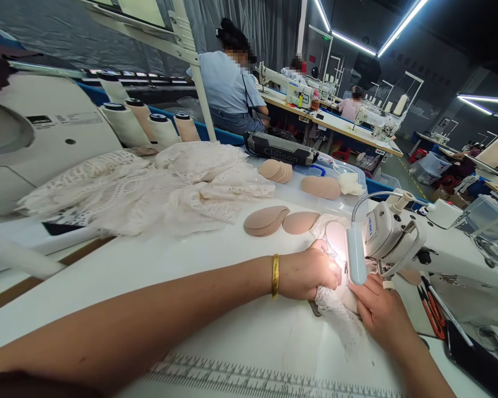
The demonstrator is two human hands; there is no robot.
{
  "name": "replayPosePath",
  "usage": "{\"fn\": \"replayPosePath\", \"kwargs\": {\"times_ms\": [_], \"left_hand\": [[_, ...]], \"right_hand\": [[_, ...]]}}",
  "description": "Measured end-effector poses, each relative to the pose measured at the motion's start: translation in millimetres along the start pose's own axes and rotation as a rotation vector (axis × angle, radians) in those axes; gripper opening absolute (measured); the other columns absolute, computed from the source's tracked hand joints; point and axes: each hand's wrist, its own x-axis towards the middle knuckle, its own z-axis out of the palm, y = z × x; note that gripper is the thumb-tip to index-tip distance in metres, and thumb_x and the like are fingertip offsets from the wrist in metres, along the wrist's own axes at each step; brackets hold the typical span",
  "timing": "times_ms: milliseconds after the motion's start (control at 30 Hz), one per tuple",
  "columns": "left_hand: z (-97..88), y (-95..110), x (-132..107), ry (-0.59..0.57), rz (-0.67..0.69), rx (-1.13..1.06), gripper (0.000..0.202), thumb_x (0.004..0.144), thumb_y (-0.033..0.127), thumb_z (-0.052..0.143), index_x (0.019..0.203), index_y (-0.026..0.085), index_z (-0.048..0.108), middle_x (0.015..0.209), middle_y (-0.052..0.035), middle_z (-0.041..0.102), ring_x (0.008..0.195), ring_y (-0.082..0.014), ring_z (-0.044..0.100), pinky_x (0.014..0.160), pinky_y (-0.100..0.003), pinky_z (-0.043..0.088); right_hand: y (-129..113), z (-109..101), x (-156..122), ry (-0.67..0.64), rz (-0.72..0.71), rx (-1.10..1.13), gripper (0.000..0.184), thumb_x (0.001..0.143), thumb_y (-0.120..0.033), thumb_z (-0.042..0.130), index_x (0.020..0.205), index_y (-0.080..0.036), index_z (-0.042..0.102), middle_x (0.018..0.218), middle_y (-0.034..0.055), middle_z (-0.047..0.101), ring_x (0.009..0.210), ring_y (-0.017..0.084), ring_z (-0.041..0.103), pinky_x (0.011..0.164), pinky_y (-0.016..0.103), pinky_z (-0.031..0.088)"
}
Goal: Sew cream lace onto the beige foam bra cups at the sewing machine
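Under the sewing machine [382, 232] and its lit lamp [356, 254] lies a piece of white lace fabric [334, 304], with a beige oval pad [336, 235] on its far part. My left hand [311, 271], a gold bangle at its wrist, is closed on the lace just left of the needle area. To the right of the lamp, my right hand [379, 304] has its fingers together on the fabric's right edge, gripping it. The machine head and lamp partly hide the fingertips and the needle.
Beige oval pads [265, 221] lie in stacks beyond my left hand. A heap of lace [170, 188] spreads at left, near thread cones [164, 130]. Orange-handled scissors [431, 312] and a phone [477, 354] lie at right. A ruler [249, 378] runs along the front. Co-workers sit beyond.
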Motion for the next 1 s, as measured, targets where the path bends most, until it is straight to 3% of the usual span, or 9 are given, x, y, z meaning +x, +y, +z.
{"fn": "replayPosePath", "kwargs": {"times_ms": [133, 267, 400, 733, 1000], "left_hand": [[0.8, 1, -2, 0.0, 0.046, 0.097, 0.026, 0.064, -0.004, 0.058, 0.061, 0.017, 0.042, 0.068, 0.0033, 0.066, 0.067, -0.016, 0.053, 0.081, -0.039, 0.029], [4.6, -4, -1, 0.028, 0.041, 0.14, 0.024, 0.061, -0.003, 0.056, 0.062, 0.018, 0.044, 0.065, 0.0037, 0.063, 0.064, -0.016, 0.051, 0.081, -0.04, 0.031], [9.1, -10, 0, 0.081, 0.037, 0.158, 0.022, 0.059, -0.003, 0.054, 0.063, 0.018, 0.048, 0.065, 0.0038, 0.063, 0.066, -0.0163, 0.052, 0.084, -0.042, 0.029], [14.2, -16, 0, 0.132, 0.134, 0.335, 0.024, 0.063, -0.004, 0.055, 0.064, 0.019, 0.05, 0.065, 0.0032, 0.063, 0.066, -0.017, 0.051, 0.087, -0.046, 0.032], [21.8, -12, 2, 0.173, 0.109, 0.494, 0.025, 0.071, -0.006, 0.056, 0.069, 0.019, 0.053, 0.064, 0.0027, 0.059, 0.061, -0.0145, 0.048, 0.087, -0.043, 0.04]], "right_hand": [[-5, -8, 2, -0.018, -0.088, 0.086, 0.029, 0.098, -0.008, 0.045, 0.104, -0.024, 0.068, 0.095, 0.004, 0.073, 0.082, 0.02, 0.058, 0.067, 0.029, 0.041], [-10, -14, 4, -0.051, -0.152, 0.173, 0.025, 0.101, -0.009, 0.048, 0.105, -0.023, 0.067, 0.107, 0.0042, 0.074, 0.085, 0.019, 0.057, 0.074, 0.03, 0.044], [-14, -16, 5, -0.077, -0.178, 0.211, 0.024, 0.101, -0.008, 0.047, 0.104, -0.022, 0.066, 0.104, 0.0043, 0.074, 0.085, 0.02, 0.056, 0.074, 0.031, 0.044], [-10, -14, 3, -0.07, -0.126, 0.183, 0.026, 0.099, -0.008, 0.046, 0.104, -0.023, 0.066, 0.102, 0.0037, 0.074, 0.085, 0.02, 0.061, 0.075, 0.03, 0.045], [5, -7, -3, -0.019, -0.038, 0.052, 0.031, 0.098, -0.01, 0.044, 0.11, -0.025, 0.068, 0.095, 0.0029, 0.075, 0.082, 0.02, 0.066, 0.066, 0.027, 0.047]]}}
